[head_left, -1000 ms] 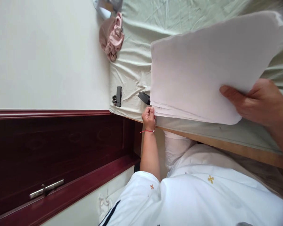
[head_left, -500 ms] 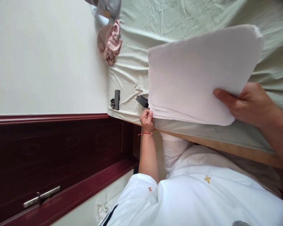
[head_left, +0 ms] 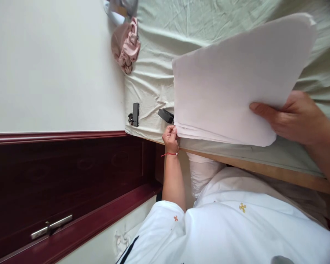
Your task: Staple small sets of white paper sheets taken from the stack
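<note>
Paper stack's [head_left: 228,84] far-right corner sits slightly farther up-right than previous frame. Right hand [head_left: 298,117]: thumb on top, grip closed on stack. Left hand [head_left: 170,138]: fist-like, pinching left corner. Stack white, lower edges fanned, over green cloth [head_left: 151,82].

Soft, diffuse light brightens the pale wall [head_left: 49,66] while the dark red panel [head_left: 68,176] sits in shade, the paper stack [head_left: 231,84] stretched and blurred toward its upper-right corner.

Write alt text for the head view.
A person's right hand grips a stack of white paper sheets while the left hand pinches its near left corner, over wrinkled pale-green fabric. At left lie crumpled pink cloth and a black oblong object.
</note>
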### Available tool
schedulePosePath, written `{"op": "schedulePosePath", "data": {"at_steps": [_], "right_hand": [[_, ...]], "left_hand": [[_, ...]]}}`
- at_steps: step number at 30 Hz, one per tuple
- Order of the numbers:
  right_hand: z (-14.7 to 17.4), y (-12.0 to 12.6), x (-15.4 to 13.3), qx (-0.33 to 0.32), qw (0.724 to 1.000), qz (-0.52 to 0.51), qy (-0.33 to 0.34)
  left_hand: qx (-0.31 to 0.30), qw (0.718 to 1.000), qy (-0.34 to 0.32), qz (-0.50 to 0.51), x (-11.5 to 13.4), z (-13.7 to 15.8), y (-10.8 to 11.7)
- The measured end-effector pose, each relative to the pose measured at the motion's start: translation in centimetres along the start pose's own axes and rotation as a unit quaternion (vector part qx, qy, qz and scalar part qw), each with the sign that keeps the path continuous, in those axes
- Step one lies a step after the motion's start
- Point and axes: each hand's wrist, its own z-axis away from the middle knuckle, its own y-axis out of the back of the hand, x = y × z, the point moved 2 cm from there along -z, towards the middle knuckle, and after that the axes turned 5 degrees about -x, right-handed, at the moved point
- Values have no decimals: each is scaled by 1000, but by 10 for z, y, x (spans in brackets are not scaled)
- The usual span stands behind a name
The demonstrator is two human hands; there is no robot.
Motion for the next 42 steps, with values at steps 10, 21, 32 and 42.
{"op": "schedulePosePath", "data": {"at_steps": [10, 21, 32, 42], "right_hand": [[-2, -1, -3, -45, 999, -10, 6], [-1, 1, -7, -56, 998, -27, -8], [-1, 2, -9, -60, 998, -29, 2], [6, 0, -8, -46, 994, -57, 75]], "left_hand": [[-18, 998, -14, -61, -11, -3, 7], [-21, 998, -27, -59, -9, -2, 4], [-21, 994, -42, -102, -12, -4, 8], [-22, 999, -21, -27, -3, -2, 4]]}}
